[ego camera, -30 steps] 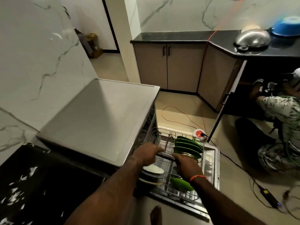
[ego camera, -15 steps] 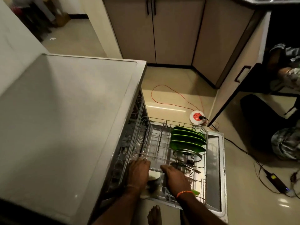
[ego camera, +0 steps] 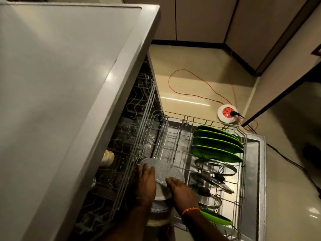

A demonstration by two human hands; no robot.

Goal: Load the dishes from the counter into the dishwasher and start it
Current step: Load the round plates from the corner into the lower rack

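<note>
The dishwasher (ego camera: 60, 75) stands open with its lower rack (ego camera: 244, 136) pulled out over the lowered door (ego camera: 258, 171). A speckled grey plate (ego camera: 165, 170) lies tilted at the rack's near left. My left hand (ego camera: 145, 180) holds its left rim. My right hand (ego camera: 182, 190), with an orange wrist thread, pinches its near edge. Under the plate sit a white dish (ego camera: 161, 194) and other stacked dishes. Several green plates (ego camera: 217, 145) stand upright at the rack's far right, with steel and glass lids (ego camera: 215, 168) in front of them. One more green plate (ego camera: 217, 218) lies near my right wrist.
The upper rack (ego camera: 140, 119) sits inside the machine on the left. An orange cable (ego camera: 191, 79) and a round red-and-white extension socket (ego camera: 227, 113) lie on the tiled floor beyond the door. Cabinet fronts (ego camera: 199, 18) close off the back, and a black cord (ego camera: 286, 159) runs right.
The camera has dropped and moved closer to the rack. My hands left the rack's front bar, went down among the dishes at the near left and now hold the speckled plate.
</note>
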